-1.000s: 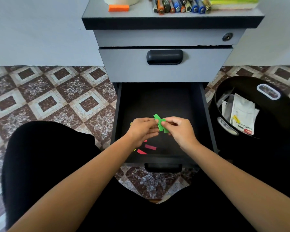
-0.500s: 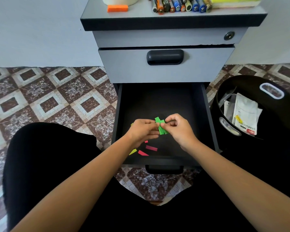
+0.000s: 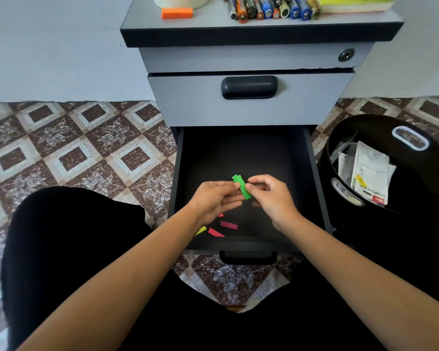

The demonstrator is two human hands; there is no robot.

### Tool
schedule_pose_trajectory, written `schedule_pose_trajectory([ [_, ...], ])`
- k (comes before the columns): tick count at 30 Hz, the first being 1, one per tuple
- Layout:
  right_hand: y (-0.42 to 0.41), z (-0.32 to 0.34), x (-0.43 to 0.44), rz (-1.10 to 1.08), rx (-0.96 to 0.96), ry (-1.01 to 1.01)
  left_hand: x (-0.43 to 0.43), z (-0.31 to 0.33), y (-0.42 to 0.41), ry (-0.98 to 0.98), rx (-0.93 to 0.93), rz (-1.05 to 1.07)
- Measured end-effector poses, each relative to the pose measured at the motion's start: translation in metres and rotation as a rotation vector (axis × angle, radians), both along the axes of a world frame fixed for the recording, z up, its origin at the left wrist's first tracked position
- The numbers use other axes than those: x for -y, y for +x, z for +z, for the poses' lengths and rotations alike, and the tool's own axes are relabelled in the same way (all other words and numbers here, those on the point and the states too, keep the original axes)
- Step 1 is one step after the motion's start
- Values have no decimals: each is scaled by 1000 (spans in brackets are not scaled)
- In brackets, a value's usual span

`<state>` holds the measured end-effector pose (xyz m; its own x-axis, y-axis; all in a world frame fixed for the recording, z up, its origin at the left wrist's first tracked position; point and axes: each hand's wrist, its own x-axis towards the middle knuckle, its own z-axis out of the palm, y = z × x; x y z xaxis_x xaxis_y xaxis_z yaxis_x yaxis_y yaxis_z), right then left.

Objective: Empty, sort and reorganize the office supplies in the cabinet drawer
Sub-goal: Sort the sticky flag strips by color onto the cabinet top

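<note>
**Green paper flags pinched between both hands over the open bottom drawer**

A small bunch of green paper flags [image 3: 241,186], thin flat narrow strips fanned unevenly, is being held just above the floor of the open bottom drawer [image 3: 238,153], near its middle. The left hand [image 3: 217,198] is pressing its thumb onto the near end of the bunch while its other fingers are lying almost straight underneath. The right hand [image 3: 271,196] is pinching the same bunch from the other side between thumb and forefinger, with its remaining fingers curling loosely inward.

Below the hands, loose flags are lying flat on the matte black drawer floor near the front wall: a dark pink strip [image 3: 228,224], a red strip [image 3: 215,232] with a slanted end, and a yellow strip [image 3: 201,230] partly hidden by the left wrist.

The grey cabinet [image 3: 249,107] is showing a smooth upper drawer front with a rounded black handle [image 3: 249,87] and a round lock [image 3: 346,55]. On its top, a row of cylindrical batteries [image 3: 269,8] is lying side by side between an orange block [image 3: 177,13] and a yellow-green paper pad [image 3: 352,3].

To the right, a glossy black bin [image 3: 380,130] is holding crumpled white packets [image 3: 370,173]. Patterned diamond tiles [image 3: 74,148] are covering the floor.
</note>
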<state>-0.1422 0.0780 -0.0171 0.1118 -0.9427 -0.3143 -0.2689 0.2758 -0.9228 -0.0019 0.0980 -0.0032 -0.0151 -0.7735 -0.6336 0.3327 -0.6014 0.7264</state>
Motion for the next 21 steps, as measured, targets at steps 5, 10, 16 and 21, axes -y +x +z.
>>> schedule_pose_trajectory([
  [5,2,1,-1,20,-1,65,-2,-1,-3,4,25,26],
  [10,4,-2,-2,12,-98,22,-2,0,-9,-30,222,-44],
  [16,6,-2,-8,122,-249,-147,-4,4,-13,10,176,13],
  [21,9,0,-10,157,-230,-152,-5,0,-12,22,185,96],
])
